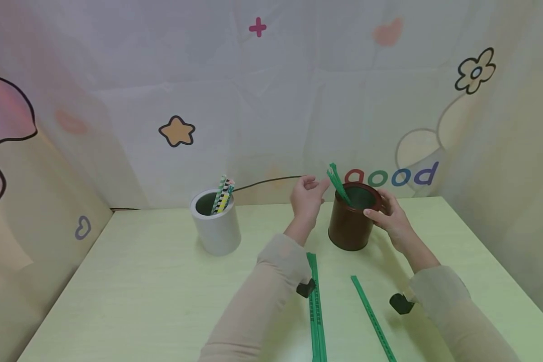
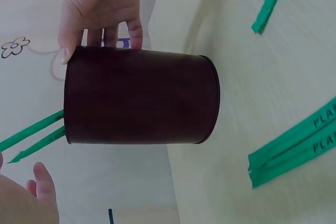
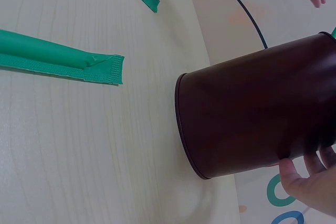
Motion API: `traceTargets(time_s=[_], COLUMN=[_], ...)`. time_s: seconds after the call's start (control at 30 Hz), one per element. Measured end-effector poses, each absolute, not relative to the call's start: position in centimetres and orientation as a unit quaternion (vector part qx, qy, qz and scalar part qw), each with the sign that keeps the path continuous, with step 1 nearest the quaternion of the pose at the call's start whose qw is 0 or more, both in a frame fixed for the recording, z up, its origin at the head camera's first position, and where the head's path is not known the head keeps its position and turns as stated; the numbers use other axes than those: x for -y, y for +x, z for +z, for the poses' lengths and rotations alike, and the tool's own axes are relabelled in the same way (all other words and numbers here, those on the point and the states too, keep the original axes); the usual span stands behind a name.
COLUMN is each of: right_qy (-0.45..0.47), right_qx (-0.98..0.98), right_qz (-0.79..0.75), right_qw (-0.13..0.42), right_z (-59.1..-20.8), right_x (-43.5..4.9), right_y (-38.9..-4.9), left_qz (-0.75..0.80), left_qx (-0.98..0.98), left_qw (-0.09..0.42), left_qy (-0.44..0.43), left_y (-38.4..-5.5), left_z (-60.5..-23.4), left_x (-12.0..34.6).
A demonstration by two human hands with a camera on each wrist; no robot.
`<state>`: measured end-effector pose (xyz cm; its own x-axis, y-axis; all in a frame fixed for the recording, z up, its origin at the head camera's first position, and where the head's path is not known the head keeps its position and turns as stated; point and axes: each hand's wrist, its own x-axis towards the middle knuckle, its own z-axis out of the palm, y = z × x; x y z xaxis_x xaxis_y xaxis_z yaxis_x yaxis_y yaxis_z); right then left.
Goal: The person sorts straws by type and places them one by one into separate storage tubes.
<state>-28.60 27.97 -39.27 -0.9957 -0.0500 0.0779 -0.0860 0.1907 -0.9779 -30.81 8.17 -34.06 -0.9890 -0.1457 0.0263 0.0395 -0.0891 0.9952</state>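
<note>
My right hand (image 1: pixel 391 221) grips a dark brown cylindrical cup (image 1: pixel 350 229) by its right side, thumb on the front near the rim and fingers round the far side. Two green paper-wrapped straws (image 2: pixel 34 132) stick out of the cup, leaning left. Beside their upper ends is my left hand (image 1: pixel 308 198), thumb and fingers loosely bent, with nothing showing between them. In the left wrist view, only part of this hand shows at the lower left, close below the straw tips. The cup's lower edge is close over the table in the right wrist view.
More green wrapped straws (image 1: pixel 317 311) lie side by side on the pale table (image 1: pixel 140 281), with a single one (image 1: pixel 373 317) to their right. On the left stands a white cup (image 1: pixel 219 231) holding several patterned straws (image 1: pixel 223 196). A printed cloth (image 1: pixel 253 100) hangs behind.
</note>
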Motion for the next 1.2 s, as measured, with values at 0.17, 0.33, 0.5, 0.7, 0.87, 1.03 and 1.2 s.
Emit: traceTargets(time_s=[0.17,0.33,0.5,0.7,0.87,1.03,1.2], right_qy=[0.047,0.047,0.048,0.045,0.040,0.039,0.040], right_qx=[0.772,0.769,0.765,0.767,0.772,0.772,0.771], right_qz=[0.634,0.637,0.642,0.640,0.634,0.634,0.635], right_qw=[0.015,0.013,0.015,0.016,0.010,0.007,0.007], right_z=[-39.4,-39.3,-39.3,-39.3,-39.2,-39.1,-39.0], right_x=[-28.0,-28.0,-28.0,-28.0,-28.0,-27.9,-27.9], right_y=[-28.6,-28.5,-28.4,-28.4,-28.4,-28.4,-28.4], left_qz=[-0.736,-0.727,-0.700,-0.653,-0.622,-0.595,-0.570], left_qx=[0.675,0.686,0.713,0.756,0.782,0.801,0.817], left_qw=[0.044,0.033,0.024,0.012,-0.017,-0.050,-0.076], left_qy=[0.029,0.014,-0.008,-0.042,-0.041,-0.040,-0.048], left_y=[-30.7,-30.8,-30.7,-30.0,-29.7,-29.6,-28.9], left_z=[-34.6,-35.4,-36.2,-37.7,-39.4,-41.0,-42.1], left_x=[-7.3,-6.3,-5.2,-3.8,-2.9,-2.5,-2.0])
